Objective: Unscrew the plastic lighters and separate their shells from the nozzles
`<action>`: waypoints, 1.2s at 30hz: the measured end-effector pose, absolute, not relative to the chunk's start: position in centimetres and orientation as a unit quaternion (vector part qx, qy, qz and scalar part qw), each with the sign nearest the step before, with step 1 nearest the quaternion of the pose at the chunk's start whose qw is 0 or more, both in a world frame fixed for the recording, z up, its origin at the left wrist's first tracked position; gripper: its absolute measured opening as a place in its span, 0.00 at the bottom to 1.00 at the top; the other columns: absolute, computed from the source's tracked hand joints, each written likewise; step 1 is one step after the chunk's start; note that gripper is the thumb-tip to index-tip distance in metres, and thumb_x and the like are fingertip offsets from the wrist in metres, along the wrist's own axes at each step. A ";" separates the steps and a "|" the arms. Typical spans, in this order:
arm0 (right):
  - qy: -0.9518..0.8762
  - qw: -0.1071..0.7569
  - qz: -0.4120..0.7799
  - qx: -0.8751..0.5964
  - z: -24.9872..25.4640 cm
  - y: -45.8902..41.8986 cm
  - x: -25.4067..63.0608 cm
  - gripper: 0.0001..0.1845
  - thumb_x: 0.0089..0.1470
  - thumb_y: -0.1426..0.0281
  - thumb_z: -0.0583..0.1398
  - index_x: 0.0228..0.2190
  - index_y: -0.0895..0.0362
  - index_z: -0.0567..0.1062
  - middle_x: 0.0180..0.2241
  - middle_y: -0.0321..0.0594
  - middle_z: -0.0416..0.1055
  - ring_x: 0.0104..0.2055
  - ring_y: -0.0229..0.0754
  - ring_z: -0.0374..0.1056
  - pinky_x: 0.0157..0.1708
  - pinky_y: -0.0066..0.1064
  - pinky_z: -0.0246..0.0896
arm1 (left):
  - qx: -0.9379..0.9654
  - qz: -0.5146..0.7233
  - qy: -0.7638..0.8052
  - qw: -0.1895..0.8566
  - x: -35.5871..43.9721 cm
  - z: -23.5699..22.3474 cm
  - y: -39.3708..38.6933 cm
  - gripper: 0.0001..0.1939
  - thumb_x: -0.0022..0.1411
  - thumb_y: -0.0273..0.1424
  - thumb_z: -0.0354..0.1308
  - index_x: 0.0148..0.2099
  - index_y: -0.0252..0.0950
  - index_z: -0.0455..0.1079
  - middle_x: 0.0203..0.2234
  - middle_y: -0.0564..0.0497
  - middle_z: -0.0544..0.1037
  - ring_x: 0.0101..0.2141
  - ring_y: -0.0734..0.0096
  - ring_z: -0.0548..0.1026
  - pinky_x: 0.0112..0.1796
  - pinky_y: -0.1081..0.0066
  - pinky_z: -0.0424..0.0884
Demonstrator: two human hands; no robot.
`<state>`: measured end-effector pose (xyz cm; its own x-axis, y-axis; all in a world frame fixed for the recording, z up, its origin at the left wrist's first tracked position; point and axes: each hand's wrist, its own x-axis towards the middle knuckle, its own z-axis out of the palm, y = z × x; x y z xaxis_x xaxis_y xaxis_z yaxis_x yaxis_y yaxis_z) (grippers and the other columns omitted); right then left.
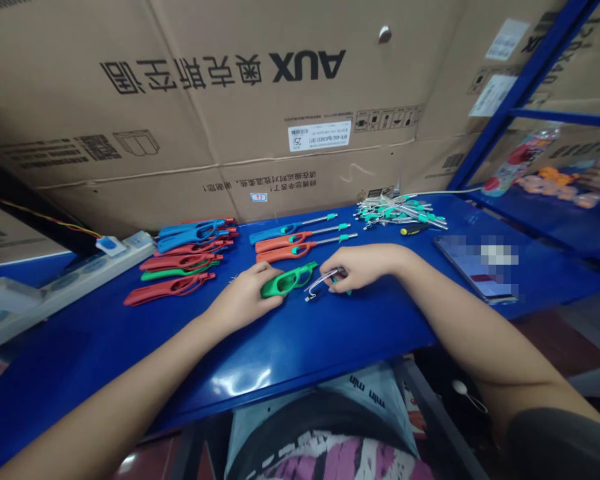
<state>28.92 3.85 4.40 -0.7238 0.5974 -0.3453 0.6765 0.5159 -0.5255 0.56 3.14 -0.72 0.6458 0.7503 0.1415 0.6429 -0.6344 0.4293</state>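
My left hand (247,295) is closed around the rear of a green lighter body (286,283), whose trigger loop points right. My right hand (357,267) pinches a thin metal lighter tube with white wires (316,287); a bit of teal shows below the fingers. The wire ends are close to the green body's front but apart from it. Behind my hands lie a blue lighter (273,231) and two orange lighters (285,248), each with a metal tube and teal tip. To the left is a row of red, blue and green lighter bodies (183,262) without tubes.
A pile of metal tubes with teal parts (400,212) lies at the back right, beside a yellow-and-black screwdriver (414,229). A phone (475,268) rests on the right. A power strip (75,280) runs along the left. Cardboard (230,127) stands behind the blue table (260,360).
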 end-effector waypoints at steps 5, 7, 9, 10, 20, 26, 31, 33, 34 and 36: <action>0.894 -0.035 -0.235 0.380 4.3 5.3 30.3 0.11 0.61 0.67 0.54 0.35 0.56 0.76 0.33 0.36 0.75 0.33 0.37 0.68 0.35 0.26 0.60 | 0.893 0.140 0.390 0.174 0.5 -0.4 3.0 0.19 0.63 0.35 0.59 0.55 0.37 0.73 0.45 0.46 0.74 0.45 0.58 0.77 0.49 0.62 0.71; 0.885 -0.073 -0.154 0.434 4.3 6.2 31.1 0.12 0.62 0.67 0.52 0.35 0.56 0.75 0.36 0.39 0.74 0.37 0.39 0.68 0.39 0.27 0.61 | 0.891 0.131 0.398 0.173 0.5 -0.3 2.8 0.19 0.63 0.36 0.59 0.56 0.39 0.73 0.46 0.46 0.74 0.45 0.58 0.77 0.49 0.63 0.72; 0.857 -0.102 -0.087 0.497 4.2 7.0 32.1 0.13 0.63 0.67 0.51 0.36 0.57 0.74 0.39 0.43 0.74 0.40 0.43 0.68 0.43 0.31 0.61 | 0.889 0.121 0.407 0.173 0.5 -0.3 2.7 0.19 0.63 0.36 0.59 0.56 0.41 0.72 0.47 0.47 0.74 0.45 0.59 0.77 0.47 0.64 0.72; 0.840 -0.112 -0.060 0.528 4.1 7.5 32.8 0.14 0.62 0.68 0.50 0.38 0.58 0.74 0.41 0.46 0.73 0.43 0.45 0.68 0.44 0.33 0.60 | 0.888 0.115 0.410 0.172 0.5 -0.2 2.6 0.19 0.63 0.36 0.59 0.57 0.41 0.72 0.48 0.48 0.73 0.45 0.59 0.77 0.47 0.64 0.72; 0.683 -0.095 0.080 0.720 4.0 13.1 41.5 0.20 0.60 0.64 0.49 0.47 0.57 0.74 0.52 0.55 0.69 0.53 0.59 0.68 0.47 0.46 0.64 | 0.916 0.073 0.356 0.172 -0.5 1.7 2.7 0.16 0.64 0.33 0.58 0.53 0.36 0.71 0.45 0.45 0.74 0.44 0.59 0.76 0.45 0.66 0.72; 0.697 -0.067 0.042 0.713 3.5 15.2 43.7 0.27 0.57 0.63 0.51 0.56 0.57 0.69 0.56 0.55 0.68 0.54 0.57 0.68 0.50 0.47 0.66 | 0.918 0.110 0.345 0.163 -2.5 3.6 3.2 0.16 0.63 0.34 0.58 0.52 0.37 0.72 0.44 0.45 0.74 0.43 0.60 0.75 0.45 0.67 0.71; 0.714 -0.095 0.033 0.693 2.7 15.7 43.5 0.30 0.50 0.68 0.52 0.56 0.55 0.69 0.53 0.55 0.69 0.58 0.60 0.64 0.54 0.56 0.62 | 0.902 0.122 0.392 0.136 -6.0 6.1 4.1 0.19 0.61 0.37 0.57 0.52 0.35 0.72 0.44 0.45 0.76 0.43 0.59 0.76 0.44 0.66 0.70; 0.715 -0.118 0.032 0.688 2.6 15.6 43.2 0.31 0.48 0.69 0.53 0.55 0.55 0.69 0.52 0.56 0.69 0.58 0.64 0.63 0.53 0.61 0.61 | 0.885 0.119 0.437 0.108 -7.6 7.3 4.5 0.21 0.59 0.39 0.57 0.52 0.36 0.73 0.45 0.45 0.77 0.43 0.58 0.76 0.44 0.66 0.70; 0.715 -0.132 0.031 0.686 2.6 15.5 42.9 0.31 0.47 0.69 0.53 0.55 0.56 0.69 0.52 0.58 0.69 0.58 0.66 0.62 0.53 0.63 0.60 | 0.875 0.109 0.462 0.095 -8.5 7.8 4.7 0.22 0.58 0.40 0.57 0.52 0.36 0.73 0.44 0.46 0.78 0.42 0.58 0.76 0.42 0.66 0.70; 0.716 -0.167 0.034 0.677 3.0 15.2 41.9 0.31 0.47 0.70 0.53 0.55 0.59 0.69 0.55 0.61 0.66 0.60 0.68 0.60 0.55 0.65 0.57 | 0.857 0.081 0.503 0.070 -10.2 8.5 5.4 0.23 0.57 0.41 0.58 0.52 0.37 0.73 0.42 0.47 0.79 0.39 0.58 0.77 0.39 0.67 0.70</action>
